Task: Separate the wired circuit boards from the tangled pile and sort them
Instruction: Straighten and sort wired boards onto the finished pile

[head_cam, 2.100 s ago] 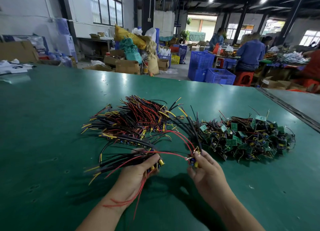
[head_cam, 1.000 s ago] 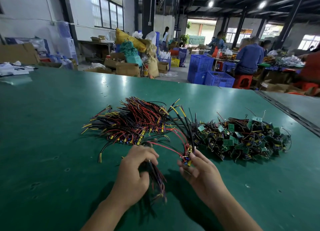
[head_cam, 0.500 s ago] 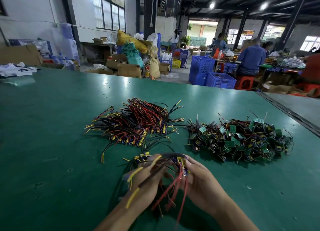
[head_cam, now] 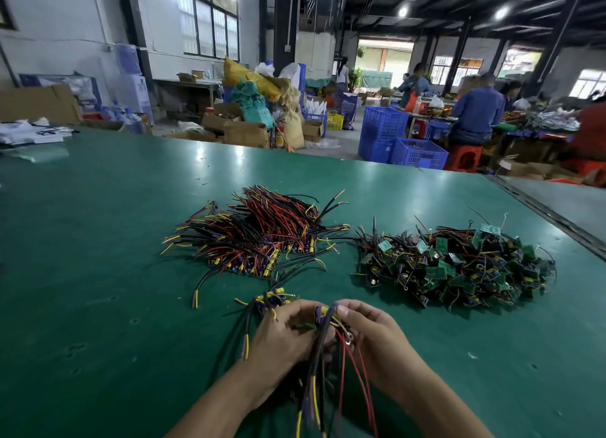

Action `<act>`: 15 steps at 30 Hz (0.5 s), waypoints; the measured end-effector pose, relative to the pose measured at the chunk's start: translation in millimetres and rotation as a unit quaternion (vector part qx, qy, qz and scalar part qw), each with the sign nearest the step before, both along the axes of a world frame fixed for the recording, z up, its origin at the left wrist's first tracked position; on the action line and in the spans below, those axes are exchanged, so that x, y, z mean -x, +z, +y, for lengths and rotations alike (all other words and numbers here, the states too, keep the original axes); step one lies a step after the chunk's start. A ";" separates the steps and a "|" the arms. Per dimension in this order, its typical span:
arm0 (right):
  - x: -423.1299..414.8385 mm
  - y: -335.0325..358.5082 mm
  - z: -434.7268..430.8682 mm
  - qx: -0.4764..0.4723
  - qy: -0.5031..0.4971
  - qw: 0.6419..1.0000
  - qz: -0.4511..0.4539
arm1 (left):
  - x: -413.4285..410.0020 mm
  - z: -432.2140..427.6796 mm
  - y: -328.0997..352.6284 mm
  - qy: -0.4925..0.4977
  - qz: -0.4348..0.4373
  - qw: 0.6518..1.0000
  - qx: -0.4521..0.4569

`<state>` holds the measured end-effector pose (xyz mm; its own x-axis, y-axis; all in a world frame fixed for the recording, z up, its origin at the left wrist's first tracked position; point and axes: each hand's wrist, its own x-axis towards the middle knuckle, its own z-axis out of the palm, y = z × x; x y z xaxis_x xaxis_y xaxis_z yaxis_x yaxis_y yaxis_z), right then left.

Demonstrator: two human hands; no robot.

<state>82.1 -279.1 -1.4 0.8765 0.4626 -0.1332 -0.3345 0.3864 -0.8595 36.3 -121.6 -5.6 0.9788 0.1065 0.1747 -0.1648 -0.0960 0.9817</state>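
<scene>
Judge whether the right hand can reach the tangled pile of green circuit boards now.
Likely yes, once freed: the right hand pinches the bundle of red, black and yellow wires, but only bare green tabletop lies between it and the pile.

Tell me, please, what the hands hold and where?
Left hand and right hand both hold a wired-board bundle at its board end; wires trail down.

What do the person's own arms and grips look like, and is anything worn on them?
The left grip and the right grip are bare hands: no gloves, and no ring, watch or bracelet shows. The left forearm and the right forearm are uncovered too; no sleeve appears before the picture's lower edge. No marks or tattoos can be seen.
</scene>
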 end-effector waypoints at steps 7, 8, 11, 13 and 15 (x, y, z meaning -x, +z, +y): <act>-1.8 2.7 -9.1 0.019 0.013 0.999 -0.026 | -6.1 0.3 -1.9 -0.055 0.005 0.989 0.135; -1.9 3.0 -9.5 0.018 0.020 0.999 -0.027 | -7.5 0.1 -1.6 -0.053 0.010 0.986 0.159; -0.1 5.2 -8.5 0.025 0.050 0.998 -0.021 | -6.6 0.1 -3.1 -0.038 0.006 0.983 0.182; 0.7 6.1 -8.3 0.032 0.059 0.997 -0.024 | -3.5 0.8 -3.5 -0.029 -0.008 0.987 0.155; 0.7 7.1 -9.4 0.032 0.051 0.998 -0.030 | -1.3 1.0 -2.1 -0.013 -0.013 0.992 0.125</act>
